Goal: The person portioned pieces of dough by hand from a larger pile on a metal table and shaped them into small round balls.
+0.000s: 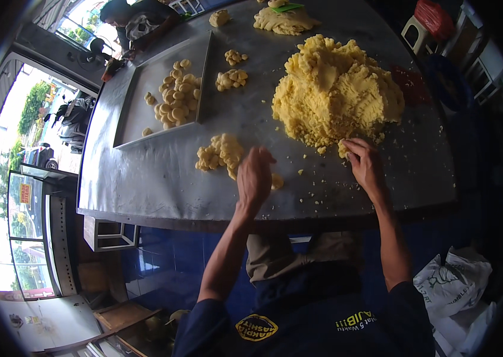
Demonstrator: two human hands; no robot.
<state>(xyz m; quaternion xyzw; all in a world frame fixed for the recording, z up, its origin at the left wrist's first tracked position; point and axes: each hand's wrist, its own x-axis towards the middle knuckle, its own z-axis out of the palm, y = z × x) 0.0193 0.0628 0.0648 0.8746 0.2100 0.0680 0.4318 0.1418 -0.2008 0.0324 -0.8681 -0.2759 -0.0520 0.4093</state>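
A big mound of yellow crumbly dough lies on the steel table. My right hand pinches a small lump of dough at the mound's near edge. Over the table, my left hand is edge-on with its fingers together; a bit of dough shows beside it, and I cannot tell whether it holds anything. A small pile of shaped dough pieces lies just to the left of that hand.
A metal tray at the back left holds several small dough balls. Two little dough clusters sit beside it. Another person works at the far end near more dough. A white plastic bag lies at my right.
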